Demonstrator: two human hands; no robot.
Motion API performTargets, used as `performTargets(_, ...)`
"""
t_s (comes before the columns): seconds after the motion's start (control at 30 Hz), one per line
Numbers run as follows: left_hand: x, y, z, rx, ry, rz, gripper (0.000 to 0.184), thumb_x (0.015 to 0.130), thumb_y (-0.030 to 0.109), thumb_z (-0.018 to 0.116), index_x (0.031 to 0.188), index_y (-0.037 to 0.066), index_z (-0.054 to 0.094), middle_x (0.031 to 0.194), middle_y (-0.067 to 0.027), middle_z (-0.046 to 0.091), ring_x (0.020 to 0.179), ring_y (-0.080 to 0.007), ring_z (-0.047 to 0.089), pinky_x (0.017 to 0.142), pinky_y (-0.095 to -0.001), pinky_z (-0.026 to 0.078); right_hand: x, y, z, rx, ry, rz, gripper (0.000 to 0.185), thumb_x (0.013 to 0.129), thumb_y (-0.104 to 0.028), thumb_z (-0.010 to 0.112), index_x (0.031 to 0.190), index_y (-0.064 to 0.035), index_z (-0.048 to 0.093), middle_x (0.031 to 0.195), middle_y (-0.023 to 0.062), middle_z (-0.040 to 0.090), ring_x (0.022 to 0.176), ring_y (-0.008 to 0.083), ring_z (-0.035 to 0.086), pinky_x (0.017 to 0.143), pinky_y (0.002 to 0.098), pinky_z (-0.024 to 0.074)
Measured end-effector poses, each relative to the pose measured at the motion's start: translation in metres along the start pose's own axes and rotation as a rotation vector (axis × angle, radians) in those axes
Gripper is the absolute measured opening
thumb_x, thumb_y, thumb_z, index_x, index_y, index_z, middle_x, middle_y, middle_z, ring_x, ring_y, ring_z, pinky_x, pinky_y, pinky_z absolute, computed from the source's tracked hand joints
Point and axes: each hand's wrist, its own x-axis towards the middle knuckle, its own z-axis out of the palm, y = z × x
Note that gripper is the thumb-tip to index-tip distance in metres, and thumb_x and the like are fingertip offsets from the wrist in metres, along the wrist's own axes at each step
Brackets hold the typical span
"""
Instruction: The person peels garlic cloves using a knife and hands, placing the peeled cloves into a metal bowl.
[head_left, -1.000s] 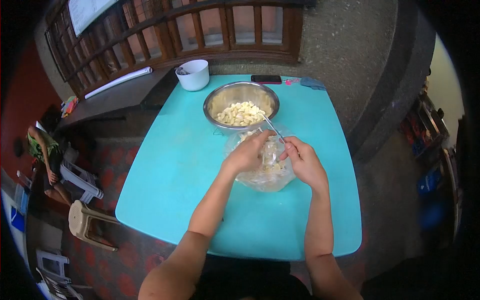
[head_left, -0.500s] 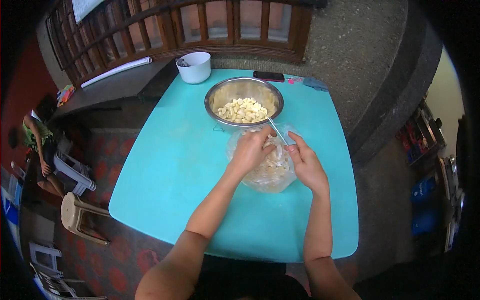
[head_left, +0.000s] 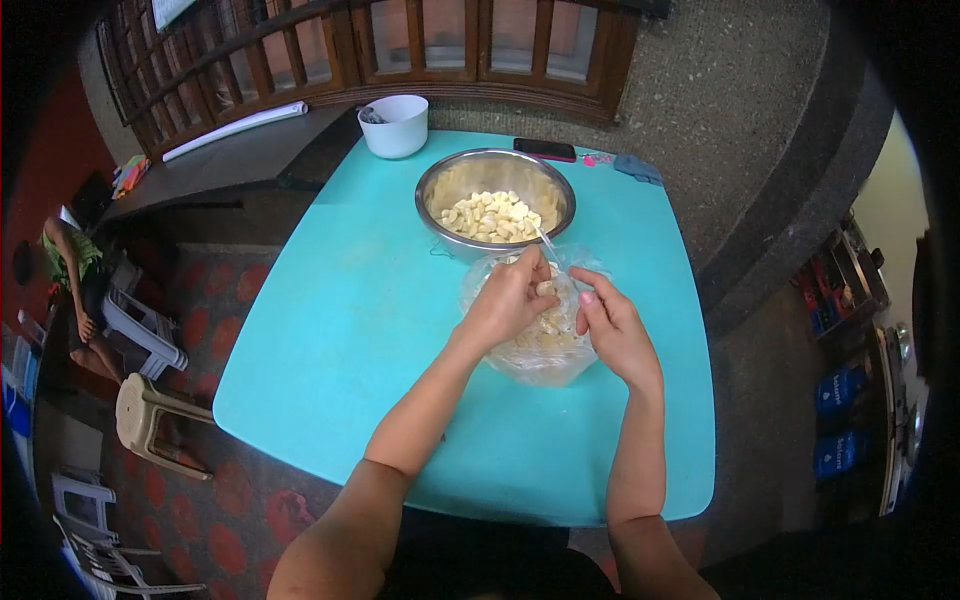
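Over the clear plastic bag (head_left: 545, 365), my left hand (head_left: 512, 300) pinches a pale clove-like piece (head_left: 546, 288) between thumb and fingers. Opposite it, my right hand (head_left: 615, 325) is closed round a thin knife (head_left: 553, 246), whose tip points toward the metal bowl. The bag holds more pale pieces and is partly hidden by both hands. Just beyond it stands the steel bowl (head_left: 440, 215), with many peeled pale cloves (head_left: 492, 216) inside.
The turquoise table (head_left: 330, 300) bears a white bowl (head_left: 396, 128), a phone (head_left: 545, 149) and a grey-blue cloth (head_left: 637, 169) along its far edge. A beige stool (head_left: 135, 408) and a seated person (head_left: 80, 270) are at the left.
My left hand now shows a pale piece between its fingertips above the bag. The knife in my right hand has tilted a little. The view has shifted slightly.
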Motion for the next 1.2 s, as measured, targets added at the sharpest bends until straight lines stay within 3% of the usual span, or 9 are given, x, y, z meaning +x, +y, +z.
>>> performTargets(0.23,0.003,-0.006,-0.003,-0.092,-0.002,-0.004,0.022,0.064,0.003,0.078,0.074,-0.003,0.06,0.072,-0.0094,0.065,0.064,-0.0142,0.061,0.061,-0.0283,0.05,-0.001,-0.003,0.0,0.022,-0.038,0.007,0.036,0.097,-0.023,0.044,0.127,-0.0038,0.049,0.068,0.001,0.05,0.064,0.0087,0.048,0.059,0.0251,0.0414)
performTargets(0.33,0.002,-0.006,-0.005,-0.026,-0.023,0.008,0.017,0.067,0.0,0.075,0.08,-0.001,0.063,0.076,-0.0041,0.067,0.068,-0.0072,0.062,0.06,-0.0247,0.051,-0.001,0.0,0.001,0.019,-0.045,-0.009,0.035,0.097,-0.024,0.044,0.125,-0.0039,0.049,0.068,0.0008,0.049,0.064,0.0088,0.047,0.059,0.0252,0.0411)
performTargets(0.43,0.001,0.003,-0.008,-0.043,-0.034,-0.076,0.019,0.066,0.002,0.076,0.079,-0.002,0.062,0.076,-0.0094,0.066,0.068,-0.0108,0.062,0.061,-0.0264,0.05,0.0,0.0,0.0,0.031,-0.075,-0.023,0.032,0.097,-0.023,0.044,0.123,-0.0042,0.05,0.068,0.0003,0.048,0.064,0.0087,0.047,0.059,0.0252,0.0406)
performTargets(0.63,0.003,-0.014,-0.005,-0.373,-0.093,-0.068,0.021,0.073,-0.002,0.072,0.088,-0.004,0.058,0.088,-0.0095,0.067,0.073,-0.0103,0.063,0.064,-0.0245,0.052,0.0,0.0,0.002,0.067,-0.121,0.03,0.029,0.097,-0.021,0.043,0.12,-0.0039,0.051,0.067,-0.0011,0.045,0.064,0.0082,0.045,0.059,0.0246,0.0395)
performTargets(0.73,0.002,-0.005,-0.011,-0.467,-0.127,-0.149,0.03,0.076,-0.003,0.069,0.105,-0.003,0.06,0.091,-0.0065,0.066,0.078,-0.0106,0.063,0.073,-0.0252,0.053,0.0,0.0,0.002,0.07,-0.117,0.055,0.029,0.097,-0.021,0.043,0.12,-0.0035,0.051,0.068,-0.0014,0.045,0.064,0.008,0.045,0.059,0.024,0.0392)
performTargets(0.83,0.001,-0.001,-0.014,-0.578,-0.145,-0.231,0.029,0.078,-0.001,0.068,0.105,-0.003,0.06,0.091,-0.0066,0.066,0.077,-0.0099,0.062,0.071,-0.0249,0.052,0.001,0.0,-0.001,0.09,-0.135,0.073,0.029,0.097,-0.021,0.044,0.12,-0.0034,0.051,0.069,-0.0014,0.045,0.064,0.0078,0.045,0.059,0.0237,0.0391)
performTargets(1.2,0.003,-0.008,-0.008,-0.719,-0.015,-0.168,0.019,0.078,-0.002,0.068,0.094,-0.002,0.058,0.093,-0.0098,0.066,0.079,-0.0117,0.064,0.064,-0.023,0.052,0.0,-0.003,0.011,0.165,-0.044,-0.012,0.029,0.096,-0.015,0.046,0.123,-0.0068,0.049,0.07,-0.0018,0.047,0.061,0.0066,0.041,0.056,0.023,0.0374)
